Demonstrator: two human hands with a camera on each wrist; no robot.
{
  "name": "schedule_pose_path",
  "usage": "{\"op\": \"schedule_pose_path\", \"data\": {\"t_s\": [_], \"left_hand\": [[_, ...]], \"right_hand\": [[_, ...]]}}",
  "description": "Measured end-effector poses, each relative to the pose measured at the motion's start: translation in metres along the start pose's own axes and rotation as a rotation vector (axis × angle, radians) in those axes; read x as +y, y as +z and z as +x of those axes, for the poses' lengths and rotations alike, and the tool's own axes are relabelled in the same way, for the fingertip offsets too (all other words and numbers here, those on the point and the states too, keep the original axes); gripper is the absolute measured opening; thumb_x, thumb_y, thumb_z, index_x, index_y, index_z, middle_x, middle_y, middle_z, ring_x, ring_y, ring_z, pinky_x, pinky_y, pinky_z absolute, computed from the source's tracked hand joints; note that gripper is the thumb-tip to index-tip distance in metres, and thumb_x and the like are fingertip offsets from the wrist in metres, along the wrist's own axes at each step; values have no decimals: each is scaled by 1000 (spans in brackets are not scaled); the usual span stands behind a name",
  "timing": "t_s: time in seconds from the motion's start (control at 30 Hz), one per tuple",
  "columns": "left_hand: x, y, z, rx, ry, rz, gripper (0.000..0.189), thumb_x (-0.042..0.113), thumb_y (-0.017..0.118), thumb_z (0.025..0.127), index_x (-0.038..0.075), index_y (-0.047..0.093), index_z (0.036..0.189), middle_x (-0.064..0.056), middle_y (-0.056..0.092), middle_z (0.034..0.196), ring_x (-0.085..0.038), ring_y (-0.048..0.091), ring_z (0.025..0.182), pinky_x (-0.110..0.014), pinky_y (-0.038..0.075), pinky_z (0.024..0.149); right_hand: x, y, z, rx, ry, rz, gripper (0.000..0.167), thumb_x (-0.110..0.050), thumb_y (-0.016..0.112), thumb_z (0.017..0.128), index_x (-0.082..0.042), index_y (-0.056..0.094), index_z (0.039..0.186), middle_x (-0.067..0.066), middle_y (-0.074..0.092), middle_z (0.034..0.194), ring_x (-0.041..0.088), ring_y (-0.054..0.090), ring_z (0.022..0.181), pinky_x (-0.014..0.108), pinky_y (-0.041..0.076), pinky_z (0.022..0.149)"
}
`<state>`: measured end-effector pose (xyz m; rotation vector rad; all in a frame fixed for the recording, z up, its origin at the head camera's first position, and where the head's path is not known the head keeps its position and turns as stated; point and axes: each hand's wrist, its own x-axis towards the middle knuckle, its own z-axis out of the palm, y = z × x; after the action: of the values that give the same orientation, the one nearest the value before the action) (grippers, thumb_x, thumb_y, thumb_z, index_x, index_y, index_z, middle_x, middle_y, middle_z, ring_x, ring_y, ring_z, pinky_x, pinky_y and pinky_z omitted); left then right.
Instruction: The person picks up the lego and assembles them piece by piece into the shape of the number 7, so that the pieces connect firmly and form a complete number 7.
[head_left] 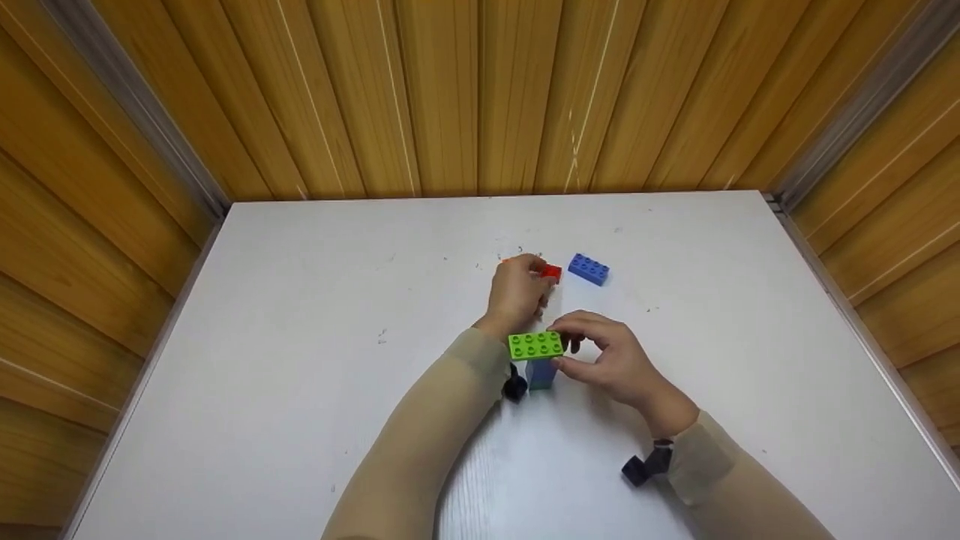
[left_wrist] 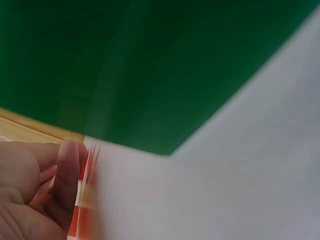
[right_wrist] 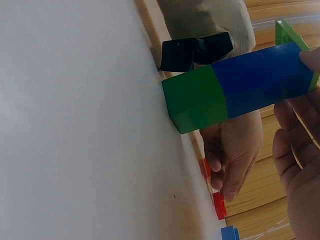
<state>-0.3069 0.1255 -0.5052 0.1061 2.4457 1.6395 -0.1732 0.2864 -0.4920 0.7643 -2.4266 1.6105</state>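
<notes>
A tower of toy building bricks stands on the table, with a light green brick (head_left: 535, 346) on top. In the right wrist view the blue part (right_wrist: 265, 77) sits on a green base brick (right_wrist: 195, 100). My right hand (head_left: 619, 360) holds the tower near its top, thumb and fingers at the light green brick's right end. Beyond the tower, my left hand (head_left: 517, 292) pinches a red brick (head_left: 553, 271) between thumb and fingers. Partly hidden behind that hand is an orange brick (right_wrist: 206, 167). The tower's green side (left_wrist: 125, 75) fills much of the left wrist view.
A blue eight-stud brick (head_left: 589, 269) lies right of the red one. Black wrist cameras hang under both sleeves, the left one (head_left: 514, 385) close beside the tower. Wood-patterned walls (head_left: 450, 97) border the white table (head_left: 300, 337) at the back and sides.
</notes>
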Motion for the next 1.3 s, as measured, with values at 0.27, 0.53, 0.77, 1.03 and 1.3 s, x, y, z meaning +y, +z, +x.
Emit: {"op": "schedule_pose_path", "data": {"t_s": [0.27,0.53,0.77,1.03,1.3], "left_hand": [[6,3,6,12,6,166,44,14,84,103,13,76,146,-7,76,150,-17,72,112,-28,67,92],[4,1,5,-17,35,212,35,5,80,103,9,80,138,-5,81,137,-19,73,105,-28,66,85],[11,-7,-2,-84,-36,88,37,13,85,102,17,78,138,-2,77,131,-18,70,89,-27,66,79],[12,-34,-17,-116,13,34,38,18,87,101,19,77,138,-6,74,137,-32,75,85,-38,69,76],[3,-68,-33,-70,184,37,37,19,88,100,16,78,136,-5,73,139,-25,71,111,-30,69,89]], "right_hand": [[-3,-1,1,-5,15,0,38,1,89,90,-14,84,124,-1,79,120,31,69,96,25,58,86],[-3,-1,1,-6,28,5,37,0,89,91,-14,84,125,-1,79,121,35,68,98,24,58,87],[-5,-1,1,-11,54,-12,37,-2,89,92,-15,84,126,-2,80,123,36,69,99,25,58,87],[-5,-1,1,-22,86,1,37,-3,89,93,-17,83,127,-3,80,124,32,69,101,24,58,90],[-3,-1,1,-18,104,11,39,-2,89,92,-17,83,127,-3,79,124,23,68,102,25,59,92]]}}
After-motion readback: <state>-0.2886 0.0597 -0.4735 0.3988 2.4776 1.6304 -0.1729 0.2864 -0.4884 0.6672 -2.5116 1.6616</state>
